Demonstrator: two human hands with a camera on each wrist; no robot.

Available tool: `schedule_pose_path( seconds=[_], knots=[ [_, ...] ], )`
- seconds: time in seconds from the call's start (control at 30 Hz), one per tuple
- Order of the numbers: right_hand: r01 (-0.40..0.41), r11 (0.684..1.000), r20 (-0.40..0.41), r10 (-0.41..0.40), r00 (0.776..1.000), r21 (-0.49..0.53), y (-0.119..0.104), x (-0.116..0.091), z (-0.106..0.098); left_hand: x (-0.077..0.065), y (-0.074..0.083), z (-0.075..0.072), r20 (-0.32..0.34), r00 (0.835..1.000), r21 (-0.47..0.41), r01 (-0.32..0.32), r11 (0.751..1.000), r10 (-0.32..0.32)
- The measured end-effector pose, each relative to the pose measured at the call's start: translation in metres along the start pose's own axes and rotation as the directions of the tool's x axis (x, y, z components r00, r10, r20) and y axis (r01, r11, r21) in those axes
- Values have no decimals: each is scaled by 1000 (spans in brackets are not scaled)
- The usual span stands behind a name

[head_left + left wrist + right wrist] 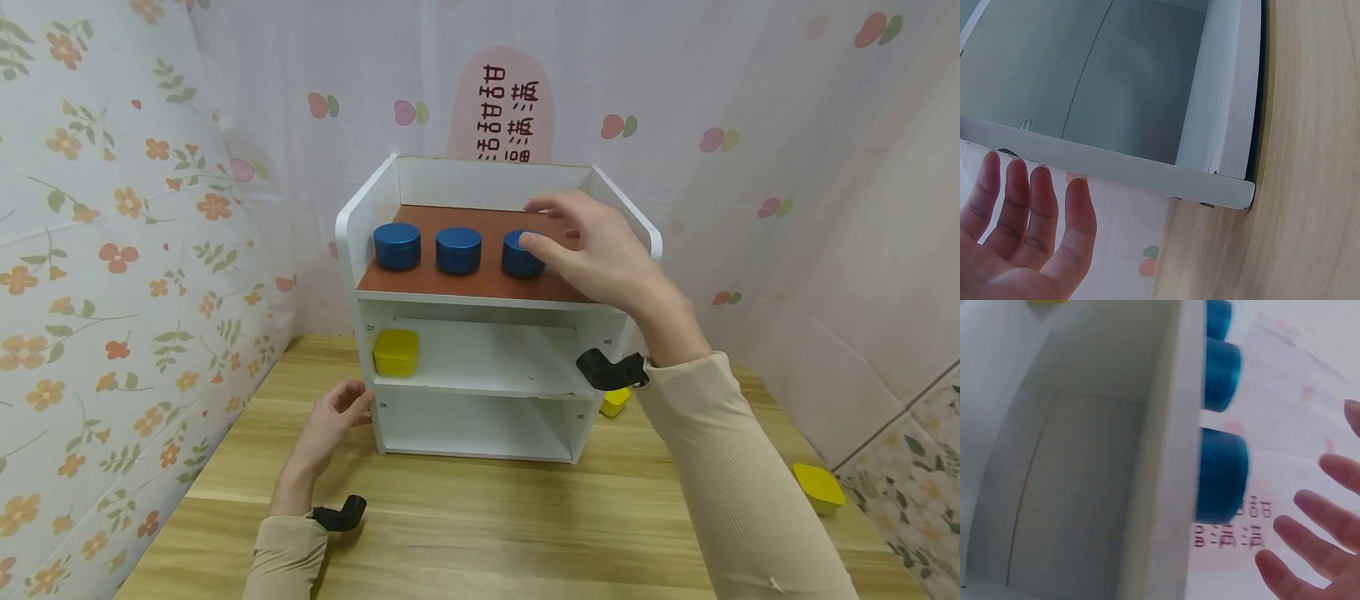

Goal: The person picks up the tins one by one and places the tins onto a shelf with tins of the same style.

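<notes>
Three round blue tins with lids stand in a row on the brown top of a white shelf unit [480, 298]: a left tin [397, 247], a middle tin [458, 251] and a right tin [519, 257]. Over the right tin hovers my right hand [600, 250], fingers spread and loosely bent. The right wrist view shows a gap between those fingers [1313, 525] and the nearest blue tin [1222, 478]. At the unit's lower left side is my left hand [326, 429]; in the left wrist view its fingertips [1041, 187] are at the side panel's edge, holding nothing.
A yellow box [396, 353] sits at the left of the middle shelf. Another yellow box [615, 402] is partly hidden behind the unit's right side, and a third yellow box [819, 488] lies farther right on the wooden table [480, 533]. Patterned curtains [675, 75] hang behind.
</notes>
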State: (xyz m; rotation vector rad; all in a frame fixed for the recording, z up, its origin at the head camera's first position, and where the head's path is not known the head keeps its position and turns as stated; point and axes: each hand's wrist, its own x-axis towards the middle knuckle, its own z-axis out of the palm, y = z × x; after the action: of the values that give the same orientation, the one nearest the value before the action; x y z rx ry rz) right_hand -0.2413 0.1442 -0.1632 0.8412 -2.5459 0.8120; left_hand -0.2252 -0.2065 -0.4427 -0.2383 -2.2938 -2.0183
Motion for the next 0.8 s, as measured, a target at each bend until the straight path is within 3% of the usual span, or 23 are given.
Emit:
schedule_pose_path(
  seconds=[0.17, 0.43, 0.8],
  knots=[
    [78, 997, -56, -77, 995, 18, -1, -17, -4, 0, 0, -1, 2, 1000, 2, 9, 1000, -9],
    [163, 986, -167, -168, 972, -42, 5, -64, -5, 3, 1, 1, -1, 1000, -5, 7, 1000, -7],
    [176, 984, -343, -168, 924, -9, 26, -130, -4, -1, 3, 4, -15, 1000, 6, 13, 1000, -13]
  ],
)
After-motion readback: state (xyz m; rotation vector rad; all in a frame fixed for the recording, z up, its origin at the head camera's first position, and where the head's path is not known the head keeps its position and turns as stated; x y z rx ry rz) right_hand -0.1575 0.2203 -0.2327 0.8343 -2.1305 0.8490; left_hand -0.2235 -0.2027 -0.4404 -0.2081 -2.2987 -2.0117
